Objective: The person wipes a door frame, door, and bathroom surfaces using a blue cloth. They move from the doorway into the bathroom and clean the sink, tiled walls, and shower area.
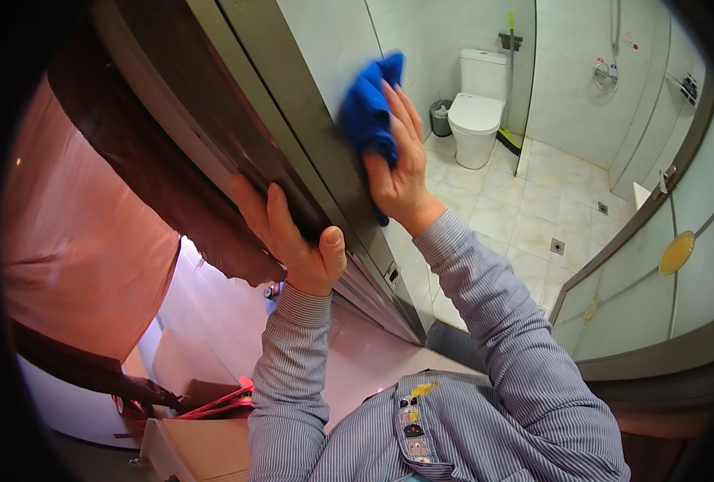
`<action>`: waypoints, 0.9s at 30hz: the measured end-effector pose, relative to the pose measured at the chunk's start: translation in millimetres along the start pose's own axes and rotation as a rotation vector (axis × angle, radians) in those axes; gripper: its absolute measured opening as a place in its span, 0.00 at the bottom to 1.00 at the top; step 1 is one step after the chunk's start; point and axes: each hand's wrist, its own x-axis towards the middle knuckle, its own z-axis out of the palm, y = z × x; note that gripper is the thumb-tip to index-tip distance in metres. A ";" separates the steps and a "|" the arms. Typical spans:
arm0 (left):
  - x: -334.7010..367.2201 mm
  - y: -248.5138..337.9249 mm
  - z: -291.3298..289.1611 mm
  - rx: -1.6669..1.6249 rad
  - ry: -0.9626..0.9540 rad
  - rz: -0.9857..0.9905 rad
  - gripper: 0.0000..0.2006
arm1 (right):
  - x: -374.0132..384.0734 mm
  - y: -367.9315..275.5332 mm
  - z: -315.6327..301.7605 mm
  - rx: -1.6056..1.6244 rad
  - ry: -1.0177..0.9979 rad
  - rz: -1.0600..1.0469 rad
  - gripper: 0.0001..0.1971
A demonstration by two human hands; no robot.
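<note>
My right hand presses a bunched blue cloth against the inner face of the metal door frame, by the bathroom opening. Its fingers lie along the cloth, and the cloth's upper edge is blurred. Lower and to the left, my left hand rests on the dark brown outer trim of the same frame. The left fingers are spread, with the thumb apart, and nothing is in them. A strike plate sits in the frame below my right hand.
Beyond the doorway stand a white toilet, a grey bin and a green-handled broom. An open glass door is at the right. Reddish-brown draped fabric hangs at the left, above a cardboard box.
</note>
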 end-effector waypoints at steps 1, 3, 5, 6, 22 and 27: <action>-0.5 0.7 -0.2 0.007 0.000 -0.013 0.35 | -18.1 10.3 -1.5 -0.009 0.061 0.023 0.22; -1.1 1.4 -1.9 0.016 -0.005 -0.039 0.35 | -73.2 25.6 -5.1 0.314 0.135 0.536 0.21; -1.0 2.2 -4.4 0.011 -0.014 -0.072 0.36 | -131.3 42.4 -17.6 0.343 0.154 0.899 0.22; -0.8 4.0 -7.0 0.040 -0.045 -0.104 0.37 | -158.5 50.6 -23.9 0.296 0.136 1.049 0.23; -9.4 6.8 -8.6 0.074 0.095 -0.220 0.39 | 42.7 67.9 -36.8 1.108 -0.396 1.016 0.19; -28.9 12.0 -14.7 0.080 0.139 -0.328 0.38 | 29.3 91.5 -0.1 1.245 -0.327 1.155 0.21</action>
